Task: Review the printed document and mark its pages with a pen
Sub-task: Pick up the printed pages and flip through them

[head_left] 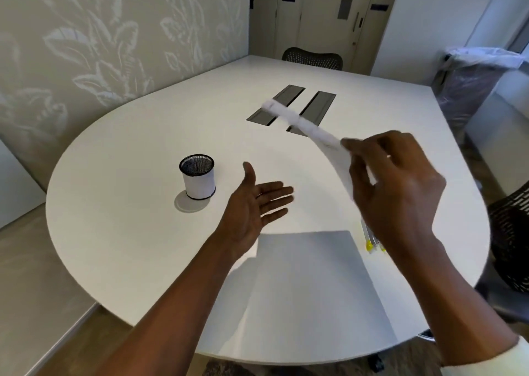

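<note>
- The right hand [398,181] pinched a blurred white sheet of paper [312,133], lifted above the white surface [128,203].
- The left hand [254,203] hovered open, palm up, holding nothing.
- A pen [369,239] lay beside the grey page [312,275] near the front edge.
- A mesh pen cup [197,176] stood to the left.
</note>
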### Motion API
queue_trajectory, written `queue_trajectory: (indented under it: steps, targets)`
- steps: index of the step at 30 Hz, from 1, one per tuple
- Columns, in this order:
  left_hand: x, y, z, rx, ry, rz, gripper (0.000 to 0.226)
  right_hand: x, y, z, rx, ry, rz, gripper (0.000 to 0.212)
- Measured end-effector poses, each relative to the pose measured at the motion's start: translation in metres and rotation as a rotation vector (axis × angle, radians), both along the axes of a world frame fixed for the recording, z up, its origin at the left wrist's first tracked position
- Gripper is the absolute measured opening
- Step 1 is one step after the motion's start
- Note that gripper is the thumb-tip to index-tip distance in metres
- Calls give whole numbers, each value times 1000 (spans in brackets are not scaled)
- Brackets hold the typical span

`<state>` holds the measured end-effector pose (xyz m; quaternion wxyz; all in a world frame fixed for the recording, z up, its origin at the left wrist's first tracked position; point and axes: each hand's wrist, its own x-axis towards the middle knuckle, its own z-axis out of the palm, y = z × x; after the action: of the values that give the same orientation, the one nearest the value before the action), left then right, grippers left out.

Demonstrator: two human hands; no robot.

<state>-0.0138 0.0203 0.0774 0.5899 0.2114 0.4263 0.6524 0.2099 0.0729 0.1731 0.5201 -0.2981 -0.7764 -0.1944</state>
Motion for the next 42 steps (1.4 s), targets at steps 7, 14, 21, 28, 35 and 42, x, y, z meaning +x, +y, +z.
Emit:
queue_trajectory:
  steps: [7, 14, 21, 28, 35, 42]
  targets:
    - [-12, -3, -14, -35, -263, -22, 95, -25, -43, -61, -60, -329, -15, 28]
    - [-49, -12, -45, -648, 143, -49, 23, -26, -70, -142, -305, -541, 53, 25]
    - [-52, -4, -53, -678, 647, -49, 41, -22, -82, -190, -444, -609, 110, 12]
    - [-33, -5, -44, -769, 1091, -56, 42, -15, -79, -197, -632, -511, 152, 34]
    - [-2, -9, -50, -646, 1755, -102, 61, -10, -82, -196, -718, -482, 230, 28]
    - [8, -21, -88, -465, 1871, -182, 72, -12, -83, -189, -910, -312, 331, 25]
